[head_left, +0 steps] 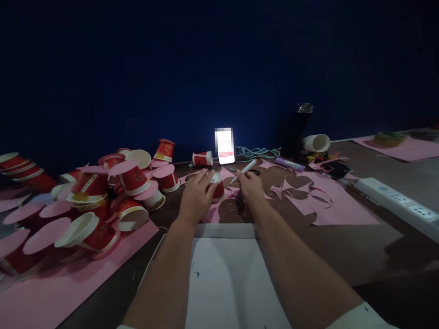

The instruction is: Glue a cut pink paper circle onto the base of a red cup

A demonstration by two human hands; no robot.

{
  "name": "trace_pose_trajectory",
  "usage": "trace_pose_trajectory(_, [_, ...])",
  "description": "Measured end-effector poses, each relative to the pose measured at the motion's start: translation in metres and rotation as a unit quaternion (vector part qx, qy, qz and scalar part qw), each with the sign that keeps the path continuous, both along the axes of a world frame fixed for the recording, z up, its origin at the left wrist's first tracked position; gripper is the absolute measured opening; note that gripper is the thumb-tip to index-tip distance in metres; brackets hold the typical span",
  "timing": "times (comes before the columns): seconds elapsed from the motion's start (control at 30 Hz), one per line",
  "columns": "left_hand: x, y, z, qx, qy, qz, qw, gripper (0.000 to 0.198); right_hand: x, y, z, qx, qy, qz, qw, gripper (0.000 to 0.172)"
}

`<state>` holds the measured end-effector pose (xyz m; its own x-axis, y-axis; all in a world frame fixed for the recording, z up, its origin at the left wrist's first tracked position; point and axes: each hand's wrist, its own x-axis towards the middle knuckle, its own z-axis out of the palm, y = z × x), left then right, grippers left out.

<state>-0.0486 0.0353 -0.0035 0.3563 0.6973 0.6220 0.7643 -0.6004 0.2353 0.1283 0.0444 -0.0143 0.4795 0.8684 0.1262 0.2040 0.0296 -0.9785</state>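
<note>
My left hand point(197, 196) is curled around the left side of a small red paper cup point(218, 192), which stands with a pale round face upward. Between the thumb and fingers of my right hand point(251, 186) is a white marker point(249, 166), slanting down to the left towards the cup. Pink paper scraps point(211, 213) lie under and around the cup. Dark scissors point(255, 172) lie partly hidden behind the marker. A white board or box lid point(223, 279) is below my forearms.
Red paper cups, many topped with pink discs point(59, 208), crowd the left. Behind my hands a lit phone point(226, 157) stands near a coiled cable point(260, 153). Cut pink paper point(341, 203), a purple marker point(289, 164) and a power strip point(404, 208) lie on the right.
</note>
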Motion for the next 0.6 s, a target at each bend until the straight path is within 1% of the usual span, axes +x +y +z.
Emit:
trace_pose_trajectory(0.13, [0.0,0.0,0.0,-0.014,0.011,-0.005,1.0,0.039,0.001,0.0,-0.003,-0.031,-0.045,0.018,0.998,0.031])
trace_pose_trajectory(0.27, [0.001,0.0,0.001,-0.026,0.023,-0.01,0.999,0.036,0.0,0.003,-0.008,-0.045,-0.033,0.034,0.998,0.028])
trace_pose_trajectory(0.37, [0.002,-0.001,0.002,-0.028,0.023,-0.009,0.999,0.034,-0.003,0.003,-0.008,-0.06,0.046,0.041,0.996,0.023])
trace_pose_trajectory(0.47, [0.002,-0.001,0.001,-0.03,0.025,-0.007,0.999,0.033,-0.007,0.002,-0.007,-0.077,0.146,0.064,0.984,0.017])
trace_pose_trajectory(0.6, [0.001,0.0,0.0,-0.034,0.025,-0.009,0.999,0.031,-0.011,0.002,-0.008,-0.092,0.192,0.075,0.974,0.014])
